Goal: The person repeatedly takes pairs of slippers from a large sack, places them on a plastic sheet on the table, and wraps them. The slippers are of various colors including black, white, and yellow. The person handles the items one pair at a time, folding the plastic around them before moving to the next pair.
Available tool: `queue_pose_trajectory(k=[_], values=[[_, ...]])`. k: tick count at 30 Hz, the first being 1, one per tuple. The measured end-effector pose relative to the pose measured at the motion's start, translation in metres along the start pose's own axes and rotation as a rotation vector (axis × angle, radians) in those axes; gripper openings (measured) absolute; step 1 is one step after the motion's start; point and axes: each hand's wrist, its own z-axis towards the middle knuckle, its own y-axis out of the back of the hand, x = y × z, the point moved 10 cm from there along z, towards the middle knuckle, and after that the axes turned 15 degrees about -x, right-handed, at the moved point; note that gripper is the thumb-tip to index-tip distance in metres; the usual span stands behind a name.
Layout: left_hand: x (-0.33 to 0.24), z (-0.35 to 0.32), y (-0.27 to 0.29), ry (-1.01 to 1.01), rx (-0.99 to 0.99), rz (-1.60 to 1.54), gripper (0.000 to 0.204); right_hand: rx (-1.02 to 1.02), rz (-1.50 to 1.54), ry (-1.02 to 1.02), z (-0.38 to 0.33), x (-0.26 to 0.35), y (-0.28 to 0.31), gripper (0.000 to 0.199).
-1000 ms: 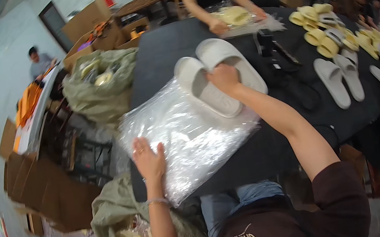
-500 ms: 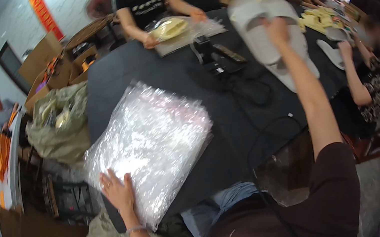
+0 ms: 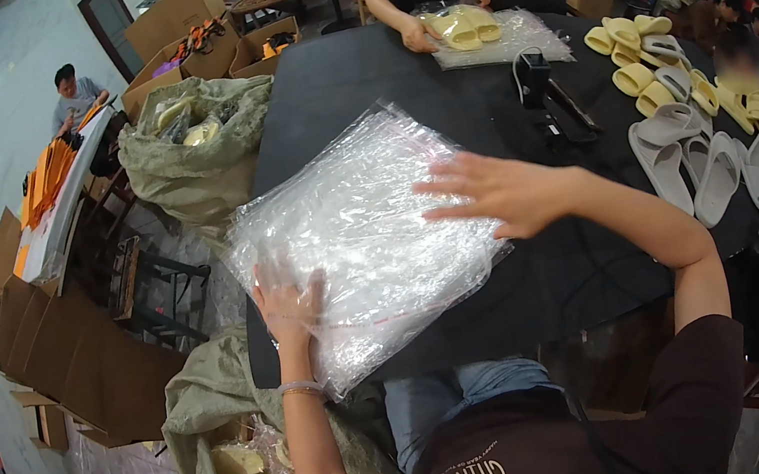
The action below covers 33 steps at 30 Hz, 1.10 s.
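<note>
Slipperless now, my right hand (image 3: 509,194) hovered, fingers spread, over the slippery, limp plastic bags (image 3: 365,240); my left hand (image 3: 291,308) pressed flat on their desk-edge corner.

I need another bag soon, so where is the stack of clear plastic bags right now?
The stack of clear plastic bags lies on the black table's near-left part, under the left hand and right hand.

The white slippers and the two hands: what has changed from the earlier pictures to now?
The right hand carried the pair of white slippers off the stack of clear plastic bags toward the right, let it go, and came back empty, open above the bags. The left hand stayed pressed flat on the stack's near edge, on the black table.
</note>
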Motion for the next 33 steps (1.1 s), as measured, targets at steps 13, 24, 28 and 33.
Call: queue_pose_trajectory(k=[13, 24, 28, 33], values=[[0.012, 0.0, 0.002, 0.12, -0.08, -0.2, 0.074, -0.29, 1.053, -1.262, -0.073, -0.125, -0.093, 0.02], [0.0, 0.0, 0.008, 0.093, 0.019, -0.091, 0.081, -0.34, 0.229, -0.393, 0.03, -0.009, 0.01, 0.067], [-0.002, 0.001, 0.005, 0.077, 0.012, -0.098, 0.082, -0.51, 0.078, -0.323, 0.044, -0.012, -0.01, 0.036], [0.004, -0.002, 0.011, 0.031, -0.086, -0.13, 0.079, -0.578, 0.485, -1.006, 0.043, -0.096, -0.019, 0.031]])
